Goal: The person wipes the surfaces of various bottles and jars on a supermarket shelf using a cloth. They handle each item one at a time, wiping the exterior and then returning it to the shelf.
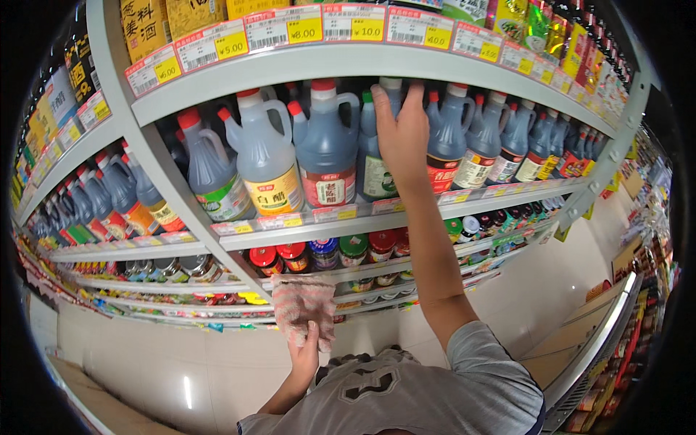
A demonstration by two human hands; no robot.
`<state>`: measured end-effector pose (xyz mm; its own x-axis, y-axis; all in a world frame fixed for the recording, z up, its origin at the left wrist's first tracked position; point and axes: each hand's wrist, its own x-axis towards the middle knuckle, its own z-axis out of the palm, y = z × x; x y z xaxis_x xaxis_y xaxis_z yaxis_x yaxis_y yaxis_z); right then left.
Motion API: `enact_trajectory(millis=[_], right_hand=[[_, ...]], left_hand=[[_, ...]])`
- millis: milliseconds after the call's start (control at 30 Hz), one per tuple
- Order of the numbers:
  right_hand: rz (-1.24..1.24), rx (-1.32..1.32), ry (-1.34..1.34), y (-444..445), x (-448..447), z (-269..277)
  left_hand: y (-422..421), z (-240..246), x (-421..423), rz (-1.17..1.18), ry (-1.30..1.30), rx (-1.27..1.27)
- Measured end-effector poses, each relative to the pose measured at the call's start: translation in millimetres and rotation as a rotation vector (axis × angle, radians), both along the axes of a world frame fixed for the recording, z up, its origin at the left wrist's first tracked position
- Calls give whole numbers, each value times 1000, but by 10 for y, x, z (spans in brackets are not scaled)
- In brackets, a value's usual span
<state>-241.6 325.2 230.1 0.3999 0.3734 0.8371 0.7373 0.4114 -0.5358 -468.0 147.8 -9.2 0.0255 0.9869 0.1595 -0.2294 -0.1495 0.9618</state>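
A pink and pale striped terry cloth hangs in my left hand, low in front of the shelving, with the thumb over its lower edge. My right hand reaches up to the middle shelf. Thumb and fingers lie on either side of the neck of a dark plastic bottle with a green spout cap and a white and green label; the hand hides part of it. Left of it stands a red-capped vinegar jug, then a paler jug with a yellow label. A red-labelled bottle stands to the right.
Above the bottles runs a grey shelf edge with price tags. Lidded jars line the shelf below. More bottles fill the left bay. A metal-edged shelf unit stands at right, over the tiled floor.
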Motion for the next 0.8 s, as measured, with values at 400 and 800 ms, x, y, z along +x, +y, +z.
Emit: enact_trajectory(millis=[400, 800], right_hand=[[399, 428, 302, -598, -46, -409], [377, 205, -213, -2022, 334, -748]], left_hand=[[672, 921, 737, -51, 163, 545], [396, 1563, 1342, -204, 334, 910]])
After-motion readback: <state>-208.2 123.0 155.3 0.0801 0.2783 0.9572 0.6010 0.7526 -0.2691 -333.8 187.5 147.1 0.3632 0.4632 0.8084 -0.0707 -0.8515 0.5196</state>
